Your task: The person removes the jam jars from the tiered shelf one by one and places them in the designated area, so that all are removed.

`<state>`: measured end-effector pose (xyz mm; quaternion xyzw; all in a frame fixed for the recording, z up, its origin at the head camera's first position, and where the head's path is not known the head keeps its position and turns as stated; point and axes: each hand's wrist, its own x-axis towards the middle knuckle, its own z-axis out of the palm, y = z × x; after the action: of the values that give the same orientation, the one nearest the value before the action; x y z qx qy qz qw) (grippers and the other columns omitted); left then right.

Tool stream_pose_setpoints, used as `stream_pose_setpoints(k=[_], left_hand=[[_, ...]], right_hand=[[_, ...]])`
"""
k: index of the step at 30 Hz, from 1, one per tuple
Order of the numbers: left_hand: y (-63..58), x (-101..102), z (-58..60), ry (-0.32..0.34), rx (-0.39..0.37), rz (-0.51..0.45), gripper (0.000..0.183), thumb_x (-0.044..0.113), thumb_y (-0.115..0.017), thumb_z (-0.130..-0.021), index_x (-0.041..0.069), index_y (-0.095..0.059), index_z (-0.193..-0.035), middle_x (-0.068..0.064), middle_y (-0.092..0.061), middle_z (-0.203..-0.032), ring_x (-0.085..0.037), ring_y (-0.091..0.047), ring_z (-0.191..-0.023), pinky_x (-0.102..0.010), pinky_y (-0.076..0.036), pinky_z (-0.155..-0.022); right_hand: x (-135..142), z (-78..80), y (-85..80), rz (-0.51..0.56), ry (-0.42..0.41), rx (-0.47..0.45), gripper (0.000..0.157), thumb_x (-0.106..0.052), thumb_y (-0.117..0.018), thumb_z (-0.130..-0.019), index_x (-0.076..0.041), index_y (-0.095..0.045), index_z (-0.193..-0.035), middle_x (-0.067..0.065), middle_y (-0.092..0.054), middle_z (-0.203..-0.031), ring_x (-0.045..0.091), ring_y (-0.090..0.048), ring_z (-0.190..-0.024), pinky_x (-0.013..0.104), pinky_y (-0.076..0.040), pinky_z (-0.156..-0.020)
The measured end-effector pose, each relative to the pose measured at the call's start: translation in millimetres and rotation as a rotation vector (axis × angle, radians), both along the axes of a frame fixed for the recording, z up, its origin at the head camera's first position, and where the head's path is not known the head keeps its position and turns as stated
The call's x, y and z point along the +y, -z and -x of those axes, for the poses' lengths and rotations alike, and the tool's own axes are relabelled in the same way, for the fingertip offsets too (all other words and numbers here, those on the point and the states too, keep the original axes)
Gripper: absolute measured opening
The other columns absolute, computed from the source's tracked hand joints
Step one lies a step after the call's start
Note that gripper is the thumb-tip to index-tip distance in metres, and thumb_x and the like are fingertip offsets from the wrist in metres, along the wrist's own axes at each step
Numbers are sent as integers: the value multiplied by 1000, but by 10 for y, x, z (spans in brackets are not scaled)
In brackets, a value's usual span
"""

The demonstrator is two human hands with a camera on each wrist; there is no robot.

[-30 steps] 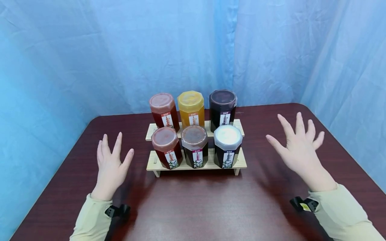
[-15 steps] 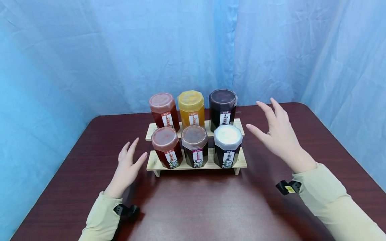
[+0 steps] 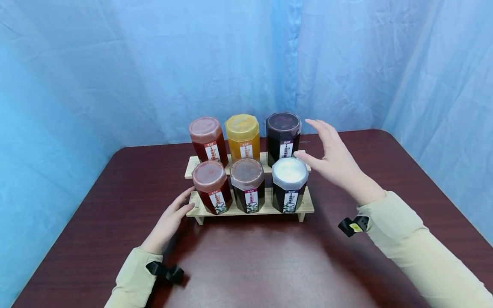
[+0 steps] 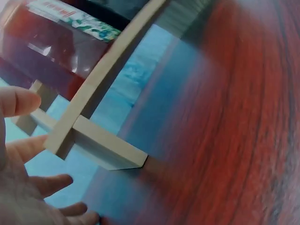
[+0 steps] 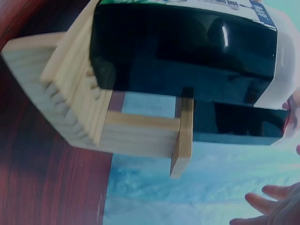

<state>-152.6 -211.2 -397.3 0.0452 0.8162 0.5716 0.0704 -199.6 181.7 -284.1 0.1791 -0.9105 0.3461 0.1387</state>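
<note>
A two-step wooden rack (image 3: 306,205) holds jars with printed labels. Its lower step bears a red jar (image 3: 210,188), a dark brown jar (image 3: 248,184) and a dark jar with a whitish lid (image 3: 289,184). Behind them stand another red jar (image 3: 208,139), a yellow jar (image 3: 243,137) and a dark purple jar (image 3: 283,137). My left hand (image 3: 169,224) is at the lower step's left end, thumb and fingers spread around it; contact is unclear. To the right of the purple jar, my right hand (image 3: 333,158) hovers with loosely bent fingers, holding nothing.
The rack stands on a dark red wooden table (image 3: 246,265). Blue curtains (image 3: 154,72) hang behind the table and along both sides. A black wrist camera (image 3: 165,271) sits on the left sleeve, another wrist camera (image 3: 352,225) on the right.
Both hands have come inward from the sides: the left to the rack's lower left end, the right leftward to beside the purple jar. The jars and rack stay in place.
</note>
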Motion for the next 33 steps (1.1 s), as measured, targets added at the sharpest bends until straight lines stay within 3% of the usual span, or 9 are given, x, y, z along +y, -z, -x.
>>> stream_pose_setpoints(k=[3,6,8,11,14,18,21,25,33], left_hand=[[40,-11,4,17,-76,-55,54,25,-48,-98,14,-30,-148,-13,-33,-148,-18,-35,-130,-33,-27,-108],[90,1,0,26,-60,-104,55,19,-50,-97,10,-31,-148,-13,-41,-141,-4,-48,-112,-17,-36,-95],[117,16,1,32,-44,-165,56,11,-50,-95,7,-30,-147,-10,-45,-135,1,-52,-102,-13,-40,-87],[156,22,9,39,-48,-263,59,4,-49,-93,3,-25,-148,-5,-46,-127,1,-55,-98,-15,-45,-84],[190,10,11,43,-79,-322,62,2,-49,-93,3,-21,-149,-7,-42,-133,1,-55,-101,-17,-47,-84],[228,-18,-1,40,-97,-363,63,4,-51,-93,5,-22,-149,-8,-40,-137,0,-56,-103,-20,-49,-85],[261,-51,-5,62,-82,-406,63,4,-52,-94,4,-21,-148,1,-47,-131,-3,-57,-105,-22,-50,-85],[294,-88,-11,97,-54,-456,60,4,-52,-94,4,-24,-147,11,-52,-124,-4,-58,-106,-23,-50,-85],[311,-103,-10,119,-41,-497,57,4,-51,-95,6,-26,-146,12,-54,-124,-4,-58,-107,-23,-51,-86]], right_hand=[[-51,54,-2,37,-19,13,74,-32,-71,-83,-20,-33,-146,11,-32,-149,28,-28,-138,57,-27,-106],[-95,101,-13,56,-26,-10,77,-32,-74,-81,-23,-34,-146,10,-34,-147,29,-33,-134,57,-30,-104],[-118,132,-29,71,-34,-28,78,-32,-76,-79,-24,-35,-145,10,-35,-147,30,-36,-132,57,-31,-103],[-147,190,-48,95,-55,-46,77,-29,-77,-78,-23,-37,-143,10,-36,-146,32,-39,-131,55,-33,-102],[-168,249,-51,153,-95,-80,75,-24,-78,-77,-22,-38,-141,8,-38,-145,33,-43,-128,52,-37,-101],[-180,296,-35,202,-121,-161,79,-22,-79,-77,-26,-33,-141,11,-38,-142,33,-46,-127,55,-43,-95],[-181,318,-19,198,-120,-195,83,-22,-79,-76,-29,-28,-140,13,-43,-138,32,-47,-125,56,-44,-91],[-187,347,6,225,-141,-216,85,-17,-79,-76,-28,-24,-139,16,-51,-129,32,-53,-117,54,-44,-92],[-199,389,59,265,-140,-233,83,-18,-78,-78,-27,-22,-138,16,-50,-132,33,-58,-107,52,-45,-88]])
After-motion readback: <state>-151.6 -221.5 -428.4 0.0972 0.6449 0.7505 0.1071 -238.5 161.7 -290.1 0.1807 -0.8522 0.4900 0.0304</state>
